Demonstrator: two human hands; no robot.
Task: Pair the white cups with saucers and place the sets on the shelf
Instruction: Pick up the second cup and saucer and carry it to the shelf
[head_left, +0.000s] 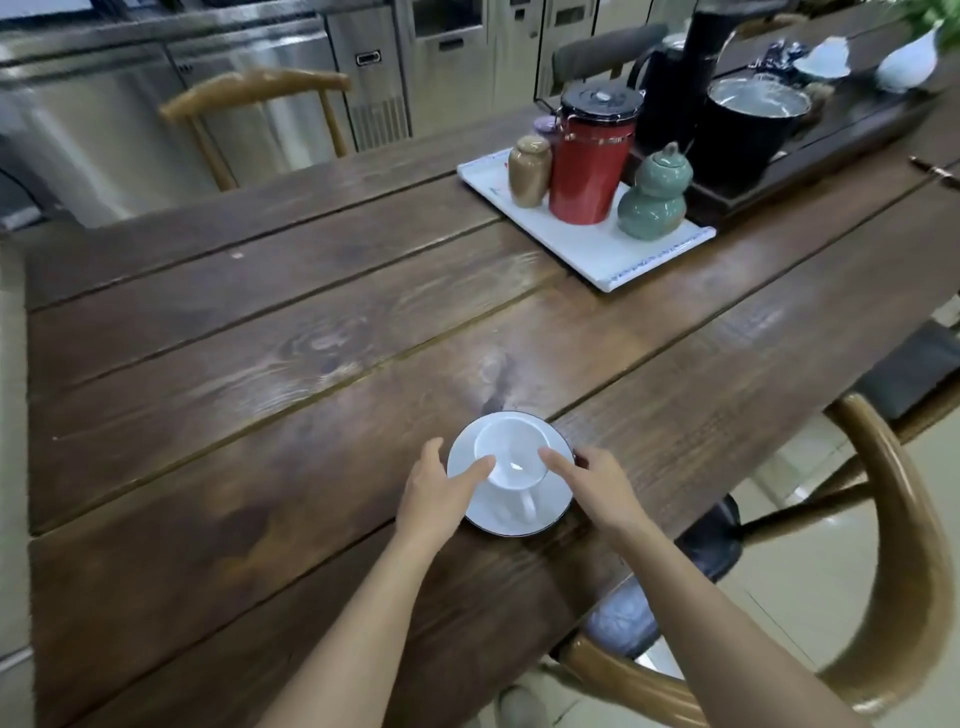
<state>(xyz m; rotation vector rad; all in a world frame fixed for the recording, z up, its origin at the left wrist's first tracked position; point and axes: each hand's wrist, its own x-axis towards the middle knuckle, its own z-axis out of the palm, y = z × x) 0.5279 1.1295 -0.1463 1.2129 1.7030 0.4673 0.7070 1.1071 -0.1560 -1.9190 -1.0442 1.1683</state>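
A white cup (511, 449) stands on a white saucer (519, 514) with a thin dark rim, near the front edge of the wooden table (260, 338). The cup's handle points toward me. My left hand (441, 486) lies against the saucer's left side, fingers spread, one fingertip touching the cup's rim. On the right side my right hand (592, 480) does the same, a finger on the rim and the others at the saucer's edge. Whether the saucer is lifted or resting I cannot tell.
A white tray (597, 249) at the far right holds a tan jar (529, 171), a red canister (589, 161) and a green gourd-shaped jar (653, 195). Behind it is a dark tea tray with a black kettle (743, 130). Wooden chairs stand at the right (893, 519) and far side (249, 98).
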